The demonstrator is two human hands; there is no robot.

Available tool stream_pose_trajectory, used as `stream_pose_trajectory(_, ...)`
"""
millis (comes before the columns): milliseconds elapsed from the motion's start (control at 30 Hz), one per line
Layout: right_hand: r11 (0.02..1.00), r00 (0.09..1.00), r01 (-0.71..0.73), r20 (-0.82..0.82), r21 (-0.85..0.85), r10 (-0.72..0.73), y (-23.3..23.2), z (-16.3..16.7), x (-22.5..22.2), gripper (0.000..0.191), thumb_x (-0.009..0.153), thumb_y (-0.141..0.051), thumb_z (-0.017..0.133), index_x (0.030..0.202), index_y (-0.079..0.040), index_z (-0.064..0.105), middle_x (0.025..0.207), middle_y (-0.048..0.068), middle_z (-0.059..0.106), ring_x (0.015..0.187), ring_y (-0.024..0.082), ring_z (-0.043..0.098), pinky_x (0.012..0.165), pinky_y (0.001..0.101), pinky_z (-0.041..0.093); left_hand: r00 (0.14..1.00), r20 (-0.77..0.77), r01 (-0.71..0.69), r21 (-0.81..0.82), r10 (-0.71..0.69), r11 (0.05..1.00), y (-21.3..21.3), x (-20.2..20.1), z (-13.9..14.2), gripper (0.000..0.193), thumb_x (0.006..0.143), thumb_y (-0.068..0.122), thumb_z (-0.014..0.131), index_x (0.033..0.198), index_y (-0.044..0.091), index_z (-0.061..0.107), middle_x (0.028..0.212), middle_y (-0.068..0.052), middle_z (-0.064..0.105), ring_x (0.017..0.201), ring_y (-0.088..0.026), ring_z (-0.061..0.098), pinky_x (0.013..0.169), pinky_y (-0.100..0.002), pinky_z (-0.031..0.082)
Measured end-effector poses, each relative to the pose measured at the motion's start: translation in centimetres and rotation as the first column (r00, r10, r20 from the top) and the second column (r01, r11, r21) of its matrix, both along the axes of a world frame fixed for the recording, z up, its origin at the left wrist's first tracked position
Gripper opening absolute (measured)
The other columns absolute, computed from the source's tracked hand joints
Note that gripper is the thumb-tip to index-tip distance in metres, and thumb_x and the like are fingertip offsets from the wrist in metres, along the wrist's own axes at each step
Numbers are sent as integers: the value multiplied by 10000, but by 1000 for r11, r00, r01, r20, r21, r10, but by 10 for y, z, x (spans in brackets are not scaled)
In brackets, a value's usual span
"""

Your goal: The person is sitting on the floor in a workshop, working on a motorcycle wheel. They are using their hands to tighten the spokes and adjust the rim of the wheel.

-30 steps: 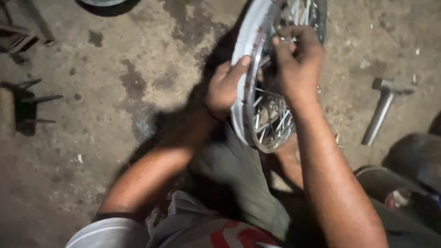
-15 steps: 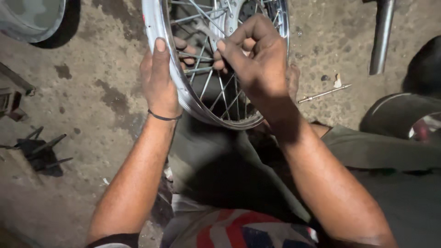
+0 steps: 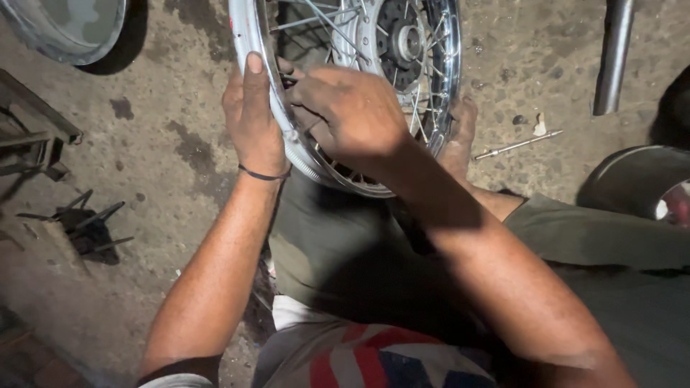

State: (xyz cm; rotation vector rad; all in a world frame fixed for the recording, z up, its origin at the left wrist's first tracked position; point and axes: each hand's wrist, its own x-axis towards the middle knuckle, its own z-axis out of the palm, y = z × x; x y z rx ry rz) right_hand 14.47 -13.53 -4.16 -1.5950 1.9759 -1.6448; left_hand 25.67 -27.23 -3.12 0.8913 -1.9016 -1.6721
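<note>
A chrome spoked wheel rim (image 3: pixel 451 65) with a dark hub (image 3: pixel 405 39) stands upright between my knees, resting near my foot (image 3: pixel 460 140). My left hand (image 3: pixel 251 118) grips the rim's left edge, thumb on top, with a thin black band on the wrist. Inside the rim, my right hand (image 3: pixel 348 111) has its fingers pinched on a spoke (image 3: pixel 309 21) end by the rim's inner wall. What the fingertips hold is hidden.
A loose thin metal rod (image 3: pixel 517 144) lies on the concrete floor (image 3: pixel 165 158) at right, below a metal pipe (image 3: pixel 612 57). Another rim (image 3: pixel 50 39) lies top left. Dark metal parts (image 3: pixel 86 223) sit at left. A round metal object (image 3: pixel 632 179) is at right.
The view has swung so the wheel now sits higher and more centred. My left hand keeps its grip on the rim's edge; my right hand stays working at the spokes inside.
</note>
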Motion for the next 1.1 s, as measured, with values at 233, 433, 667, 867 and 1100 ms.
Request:
stream_pose_trajectory(233, 993, 974, -41, 226, 109, 15, -11, 19, -9, 205, 861, -86, 778, 996, -25, 636, 919, 127, 684, 815, 288, 690, 701, 403, 547, 999, 37, -41, 111, 37, 993, 1, -2, 7, 528, 1061, 529, 507, 1029, 26, 662, 762, -2, 578, 665, -87, 521, 593, -251, 432)
stream_pose_trajectory(433, 928, 871, -93, 481, 360, -99, 25, 44, -51, 66, 918, -51, 704, 977, -20, 709, 825, 90, 722, 701, 161, 672, 587, 333, 499, 999, 40, 31, 89, -34, 996, -2, -6, 9, 667, 1053, 611, 482, 1057, -22, 690, 867, -23, 718, 661, -56, 521, 584, -220, 419)
stream_pose_trajectory(667, 977, 824, -25, 558, 212, -100, -9, 6, -33, 58, 972, -44, 712, 933, -19, 747, 763, 29, 733, 636, 92, 672, 553, 275, 520, 990, 126, 36, 238, -68, 971, -9, 1, 6, 691, 1084, 568, 449, 1128, -40, 774, 731, -23, 533, 613, -63, 475, 552, -220, 374)
stream_pose_trajectory(867, 995, 673, -18, 737, 98, -61, -47, 6, -49, 193, 948, -61, 699, 1108, -30, 595, 711, -6, 685, 580, 70, 704, 487, 270, 530, 991, -51, 130, 330, -120, 935, -10, -1, 2, 562, 1059, 510, 487, 1198, -10, 647, 1003, -84, 722, 814, -105, 589, 721, -243, 463)
stream_pose_trajectory(1100, 942, 841, 335, 458, -27, -287, -26, 25, -10, 199, 1034, -71, 731, 965, -11, 553, 758, 43, 602, 672, 118, 568, 605, 285, 439, 985, -60, 173, 213, -164, 962, -13, -2, 6, 539, 1097, 505, 475, 1094, -6, 647, 992, -138, 695, 865, -145, 605, 794, -268, 480)
